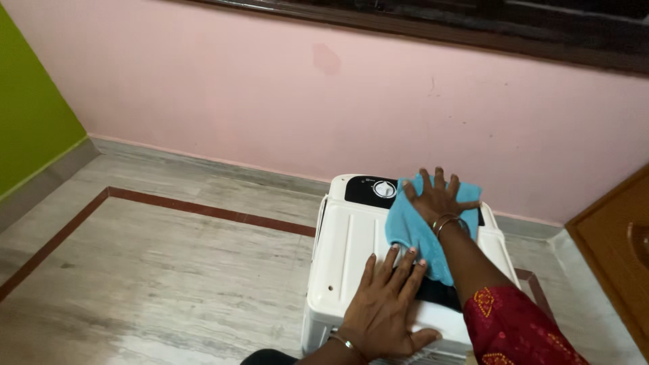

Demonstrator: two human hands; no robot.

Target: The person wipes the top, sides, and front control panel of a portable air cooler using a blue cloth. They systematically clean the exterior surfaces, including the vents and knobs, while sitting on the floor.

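A small white washing machine (345, 243) stands on the floor by the pink wall, with a black control panel and a white dial (383, 189) at its far end. My right hand (438, 197) lies flat with fingers spread on a light blue cloth (409, 233), pressing it onto the machine's top near the panel. My left hand (385, 307) rests flat on the near part of the white lid, fingertips touching the cloth's lower edge. Bangles circle both wrists. A red patterned sleeve (510, 328) covers my right arm.
The pink wall (338, 101) runs right behind the machine. A green wall (27, 115) stands at the left. A brown wooden door (618, 250) is at the right. Grey tiled floor with a dark red border stripe (203, 211) spreads to the left.
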